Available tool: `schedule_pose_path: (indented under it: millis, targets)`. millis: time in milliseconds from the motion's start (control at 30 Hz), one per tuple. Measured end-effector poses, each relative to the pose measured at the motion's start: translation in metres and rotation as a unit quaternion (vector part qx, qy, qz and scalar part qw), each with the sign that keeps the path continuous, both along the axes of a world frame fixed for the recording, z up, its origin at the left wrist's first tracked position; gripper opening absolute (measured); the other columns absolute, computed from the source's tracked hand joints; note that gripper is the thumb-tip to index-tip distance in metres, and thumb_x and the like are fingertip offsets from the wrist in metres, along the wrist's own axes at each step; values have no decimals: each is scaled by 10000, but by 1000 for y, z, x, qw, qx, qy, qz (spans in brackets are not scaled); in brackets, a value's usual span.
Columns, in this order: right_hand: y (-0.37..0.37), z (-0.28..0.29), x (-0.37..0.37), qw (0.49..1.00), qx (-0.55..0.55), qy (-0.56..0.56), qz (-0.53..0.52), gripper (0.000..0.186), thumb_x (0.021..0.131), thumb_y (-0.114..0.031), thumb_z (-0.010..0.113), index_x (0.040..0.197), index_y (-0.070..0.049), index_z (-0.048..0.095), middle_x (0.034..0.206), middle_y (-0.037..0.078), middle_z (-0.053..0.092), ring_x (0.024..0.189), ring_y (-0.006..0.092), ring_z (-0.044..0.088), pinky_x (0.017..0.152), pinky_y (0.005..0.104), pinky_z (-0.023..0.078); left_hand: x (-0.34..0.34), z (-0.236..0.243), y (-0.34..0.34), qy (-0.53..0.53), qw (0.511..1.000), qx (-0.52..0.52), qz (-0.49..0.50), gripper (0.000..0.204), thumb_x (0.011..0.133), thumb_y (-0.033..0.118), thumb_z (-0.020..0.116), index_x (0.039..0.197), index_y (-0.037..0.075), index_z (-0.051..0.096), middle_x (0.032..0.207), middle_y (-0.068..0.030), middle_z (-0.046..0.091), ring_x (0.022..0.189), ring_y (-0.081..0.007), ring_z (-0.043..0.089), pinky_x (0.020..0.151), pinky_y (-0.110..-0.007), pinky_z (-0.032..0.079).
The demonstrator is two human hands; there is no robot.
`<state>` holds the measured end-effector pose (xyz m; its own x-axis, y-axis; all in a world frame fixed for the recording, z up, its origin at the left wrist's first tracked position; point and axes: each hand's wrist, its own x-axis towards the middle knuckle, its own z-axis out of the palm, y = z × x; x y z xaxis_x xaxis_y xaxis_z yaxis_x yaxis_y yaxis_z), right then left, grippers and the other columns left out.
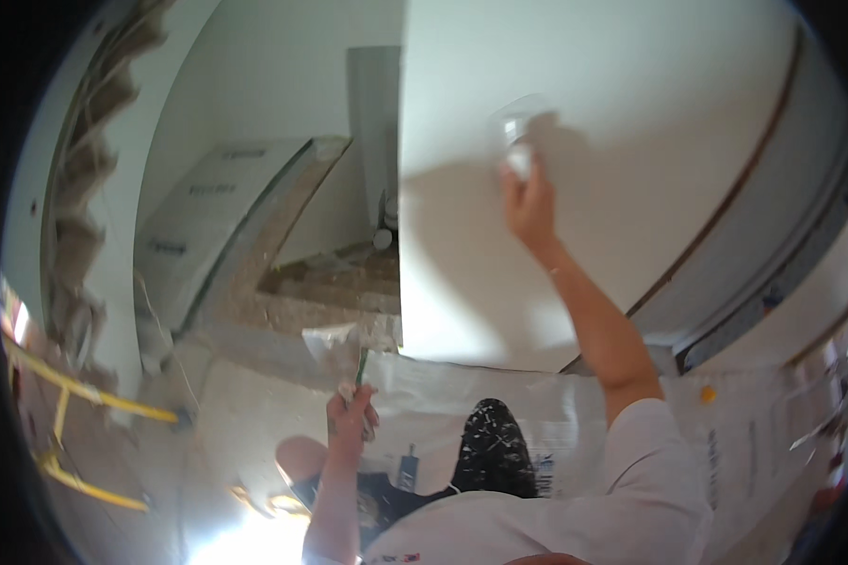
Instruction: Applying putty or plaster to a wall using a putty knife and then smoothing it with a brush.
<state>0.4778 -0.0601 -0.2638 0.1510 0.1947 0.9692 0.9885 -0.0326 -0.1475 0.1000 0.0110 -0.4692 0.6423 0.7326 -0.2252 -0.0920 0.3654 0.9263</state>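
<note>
My right hand point(528, 198) grips the pale handle of a putty knife point(513, 127) whose blade is on or very near the white wall point(678, 113) at upper right, casting a shadow there. Low in the middle, my left hand point(353, 414) is closed round a wide putty knife point(330, 344) with a greenish part and a pale, smeared blade held upright. My black, paint-spattered leg point(495, 452) is bent below.
A recess at left has a covered ledge point(212, 207) and pipes point(383, 235). Yellow metal frames point(113, 405) stand at lower left beside a bright light point(245, 541). Protective sheeting point(575, 424) covers the floor. A dark trim strip point(688, 264) runs along the wall's right.
</note>
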Motion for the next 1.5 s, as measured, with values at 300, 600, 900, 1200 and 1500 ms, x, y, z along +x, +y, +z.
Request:
schedule_pose_path:
  millis: [300,600,900,1200,1500]
  targets:
    - [21,84,-5,997,8,64,-43,436,906,-349,625,1112,17,507,1033,312,569,1002,445,556,860,528,422,21,-32,5,-31,1000,-5,4,142,884,175,673,866,68,581,571,-13,518,462,-116,517,422,-265,431]
    - [-158,221,63,970,170,168,-36,488,931,-413,535,1096,46,531,840,273,649,797,434,640,707,508,519,26,-36,-6,14,999,13,-45,151,924,171,624,905,25,588,560,-19,501,471,-130,497,441,-286,434]
    - [-203,63,84,980,72,160,-90,380,963,-331,530,1195,-32,515,884,189,679,690,375,652,642,460,517,17,-33,-11,29,998,31,-52,109,926,143,609,887,43,586,562,-26,506,472,-149,506,456,-291,437]
    - [-261,9,108,981,61,120,-137,376,962,-397,522,1096,-47,518,705,142,627,562,325,584,553,417,474,32,-39,-16,37,996,5,-80,113,925,146,612,881,46,585,555,-27,498,474,-144,510,457,-290,441]
    - [-309,107,132,926,150,185,-293,517,956,-489,474,1127,-4,531,676,173,636,638,367,627,584,479,482,35,-36,-26,48,994,25,-92,162,943,178,597,914,20,580,563,-28,495,483,-149,499,458,-289,425]
